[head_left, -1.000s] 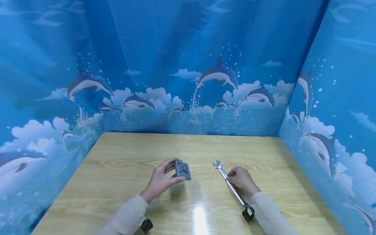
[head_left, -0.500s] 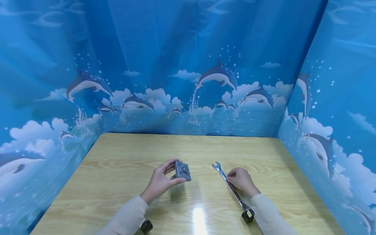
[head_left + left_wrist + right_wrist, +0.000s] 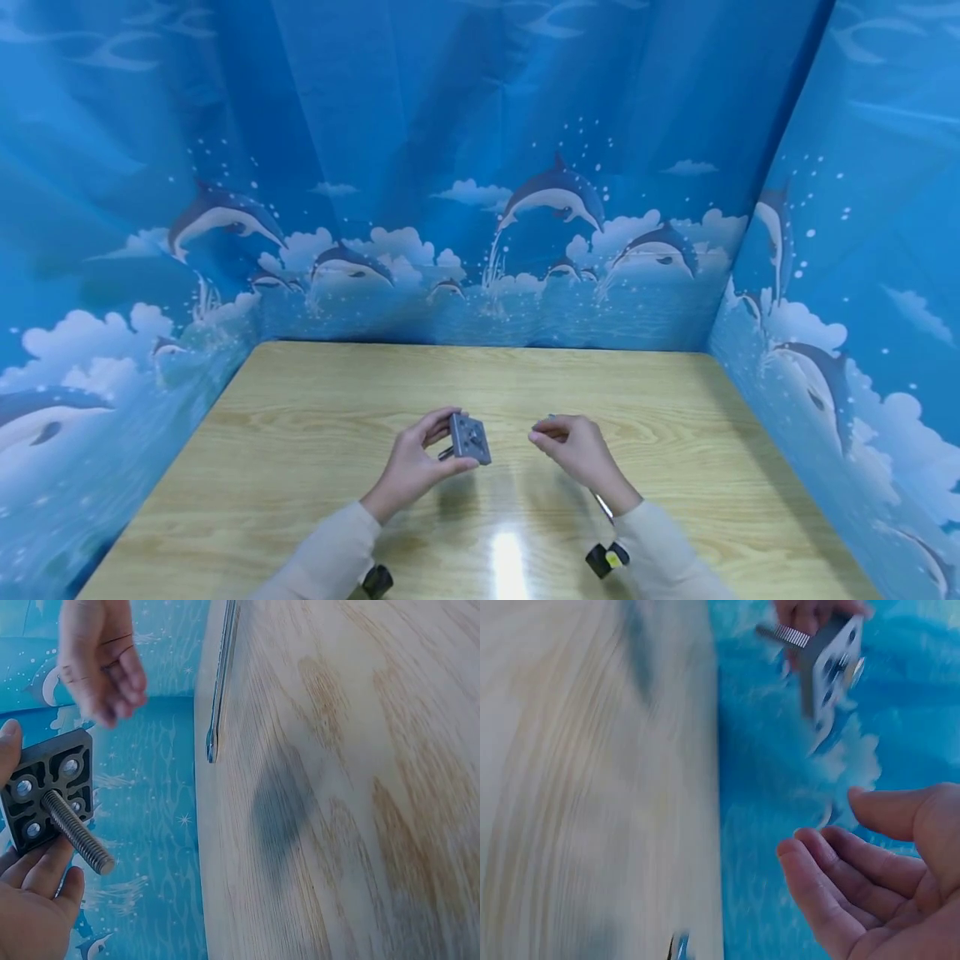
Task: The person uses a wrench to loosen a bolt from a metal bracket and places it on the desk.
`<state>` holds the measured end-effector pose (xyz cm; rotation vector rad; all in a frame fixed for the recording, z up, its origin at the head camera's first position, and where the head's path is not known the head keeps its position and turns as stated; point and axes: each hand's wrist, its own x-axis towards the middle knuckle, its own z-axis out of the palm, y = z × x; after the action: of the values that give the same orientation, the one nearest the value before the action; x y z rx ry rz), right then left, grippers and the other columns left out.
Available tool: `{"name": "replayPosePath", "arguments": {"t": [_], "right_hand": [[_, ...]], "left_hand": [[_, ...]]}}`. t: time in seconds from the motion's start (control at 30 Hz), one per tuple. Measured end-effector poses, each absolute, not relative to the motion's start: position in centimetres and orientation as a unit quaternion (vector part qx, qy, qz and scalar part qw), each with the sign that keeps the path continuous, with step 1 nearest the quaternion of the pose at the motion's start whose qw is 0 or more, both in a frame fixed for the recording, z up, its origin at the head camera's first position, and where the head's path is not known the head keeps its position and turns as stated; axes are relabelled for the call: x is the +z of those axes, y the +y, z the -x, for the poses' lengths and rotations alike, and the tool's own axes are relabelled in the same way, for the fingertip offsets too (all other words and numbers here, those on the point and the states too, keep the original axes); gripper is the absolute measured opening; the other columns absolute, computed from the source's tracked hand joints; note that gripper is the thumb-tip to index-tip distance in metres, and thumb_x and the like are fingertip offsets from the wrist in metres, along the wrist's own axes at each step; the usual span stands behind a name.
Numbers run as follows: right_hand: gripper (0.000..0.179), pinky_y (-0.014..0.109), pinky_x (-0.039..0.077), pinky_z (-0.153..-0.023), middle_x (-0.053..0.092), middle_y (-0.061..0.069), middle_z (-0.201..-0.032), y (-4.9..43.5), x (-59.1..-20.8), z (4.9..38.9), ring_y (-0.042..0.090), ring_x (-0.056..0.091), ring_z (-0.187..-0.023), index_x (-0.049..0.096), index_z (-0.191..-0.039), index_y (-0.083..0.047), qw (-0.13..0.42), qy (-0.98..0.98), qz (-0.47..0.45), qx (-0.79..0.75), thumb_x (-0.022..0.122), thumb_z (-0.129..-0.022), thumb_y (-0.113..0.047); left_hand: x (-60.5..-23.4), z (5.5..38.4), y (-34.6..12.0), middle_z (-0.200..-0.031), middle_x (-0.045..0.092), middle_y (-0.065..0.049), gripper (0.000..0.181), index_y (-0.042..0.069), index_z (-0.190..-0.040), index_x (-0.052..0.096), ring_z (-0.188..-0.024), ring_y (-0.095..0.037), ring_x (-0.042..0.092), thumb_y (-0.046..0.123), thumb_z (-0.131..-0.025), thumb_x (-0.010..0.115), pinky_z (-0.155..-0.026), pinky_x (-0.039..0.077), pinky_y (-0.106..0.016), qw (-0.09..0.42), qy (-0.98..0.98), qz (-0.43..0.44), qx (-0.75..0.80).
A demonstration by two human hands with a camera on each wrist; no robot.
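A square grey plate (image 3: 471, 439) with a threaded bolt (image 3: 79, 832) through its middle stands on edge above the table. My left hand (image 3: 411, 458) grips it by its edges, thumb on one side and fingers on the other. Several holes show near the plate's corners in the left wrist view. To the right, my right hand (image 3: 581, 450) is raised a short way from the plate, fingers gently curved, thumb apart, nothing between them. A silver wrench (image 3: 221, 690) lies on the table below the right hand, which hides most of it in the head view.
The wood-grain table (image 3: 337, 383) meets a blue dolphin-print curtain (image 3: 420, 167) at its back, with more of it on both sides. Small black devices (image 3: 377, 581) are worn at both wrists.
My right hand has moved left from over the wrench toward the plate, now covering most of the wrench from the head camera. My left hand holds the plate almost still.
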<state>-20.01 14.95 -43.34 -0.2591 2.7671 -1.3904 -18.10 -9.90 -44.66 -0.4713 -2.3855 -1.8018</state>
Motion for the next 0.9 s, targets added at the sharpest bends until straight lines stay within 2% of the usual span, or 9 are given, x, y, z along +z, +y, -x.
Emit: {"name": "replayPosePath", "arguments": {"t": [0.1, 0.2, 0.43, 0.5, 0.67, 0.9], "right_hand": [[0.027, 0.023, 0.052, -0.060, 0.065, -0.002, -0.088, 13.7, -42.8, 19.4, 0.018, 0.062, -0.078, 0.066, -0.099, -0.013, 0.036, 0.875, 0.113, -0.468, 0.061, -0.082, -0.034], [0.031, 0.023, 0.053, -0.062, 0.065, -0.002, -0.091, 12.5, -42.4, 18.7, 0.014, 0.061, -0.078, 0.065, -0.100, -0.015, 0.039, 0.869, 0.139, -0.474, 0.060, -0.082, -0.039], [0.037, 0.022, 0.053, -0.057, 0.067, -0.001, -0.084, 10.7, -42.8, 18.2, 0.009, 0.060, -0.068, 0.066, -0.097, -0.012, 0.033, 0.851, 0.163, -0.497, 0.063, -0.077, -0.043], [0.037, 0.022, 0.053, -0.055, 0.067, 0.000, -0.082, 10.5, -43.1, 18.1, 0.010, 0.060, -0.065, 0.067, -0.095, -0.010, 0.027, 0.846, 0.165, -0.507, 0.064, -0.077, -0.042], [0.038, 0.023, 0.053, -0.053, 0.067, 0.002, -0.076, 10.2, -43.4, 18.1, 0.011, 0.060, -0.061, 0.066, -0.093, -0.008, 0.013, 0.841, 0.152, -0.519, 0.065, -0.076, -0.042], [0.037, 0.024, 0.054, -0.055, 0.065, 0.000, -0.076, 10.1, -43.0, 18.2, 0.013, 0.061, -0.064, 0.065, -0.091, -0.011, 0.032, 0.841, 0.125, -0.526, 0.064, -0.076, -0.044]], "left_hand": [[-44.7, 18.1, -9.8, -0.120, 0.056, 0.000, 0.076, 0.018, -0.122, 0.049, -0.106, -0.011, 0.055, 0.038, -0.056, 0.079, -0.091, 0.045, -0.023, 0.063, -0.790, 0.159, -0.589], [-44.5, 17.9, -9.6, -0.119, 0.056, 0.000, 0.075, 0.018, -0.122, 0.049, -0.106, -0.010, 0.055, 0.036, -0.056, 0.079, -0.091, 0.044, -0.021, 0.060, -0.792, 0.161, -0.586], [-42.2, 16.5, -8.8, -0.118, 0.056, -0.011, 0.071, 0.006, -0.122, 0.049, -0.107, -0.019, 0.055, 0.019, -0.060, 0.080, -0.091, 0.045, -0.027, 0.057, -0.793, 0.199, -0.573], [-42.0, 16.4, -8.6, -0.118, 0.056, -0.012, 0.071, 0.005, -0.122, 0.048, -0.107, -0.021, 0.055, 0.018, -0.060, 0.080, -0.090, 0.046, -0.025, 0.061, -0.797, 0.209, -0.564], [-43.6, 17.2, -8.3, -0.117, 0.058, -0.006, 0.072, 0.012, -0.122, 0.049, -0.106, -0.015, 0.055, 0.025, -0.059, 0.080, -0.090, 0.047, -0.030, 0.073, -0.808, 0.216, -0.544], [-44.8, 17.9, -8.2, -0.122, 0.054, -0.002, 0.075, 0.018, -0.127, 0.045, -0.109, -0.014, 0.053, 0.030, -0.062, 0.079, -0.090, 0.047, -0.033, 0.067, -0.816, 0.246, -0.519]]}}
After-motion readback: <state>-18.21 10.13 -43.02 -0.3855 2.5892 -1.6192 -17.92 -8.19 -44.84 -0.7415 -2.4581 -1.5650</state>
